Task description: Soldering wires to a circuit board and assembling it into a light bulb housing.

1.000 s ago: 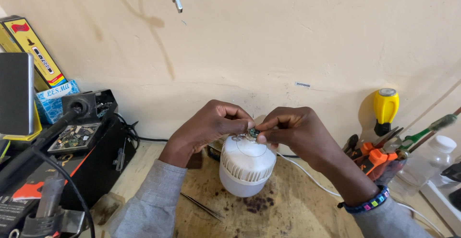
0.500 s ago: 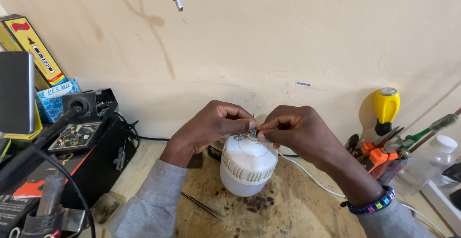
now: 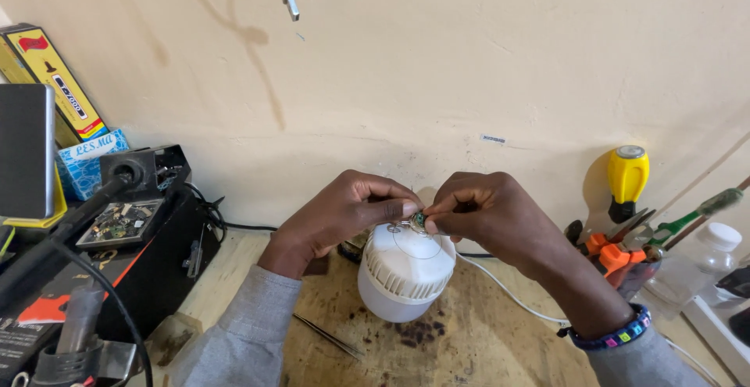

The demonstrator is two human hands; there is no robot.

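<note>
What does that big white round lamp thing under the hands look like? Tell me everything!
The big white plastic bulb housing is smooth and rounded at the bottom, with a ring of ribbed slots near its top. It stands upright on the stained wooden workbench, dome down. The left hand and right hand meet over its top and pinch a small greenish part with thin wires. What is inside cannot be seen.

A worn wooden workbench (image 3: 500,340), scorched and stained dark near its middle, carried the work. A white bulb housing (image 3: 402,274) stood on it, dome down. Thin metal tweezers (image 3: 328,336) lay just left of the housing. A white cable (image 3: 508,289) trailed across to the right, towards orange-handled pliers (image 3: 613,254) and a clear plastic bottle (image 3: 699,258). A black box (image 3: 137,266) sat at the left.
</note>
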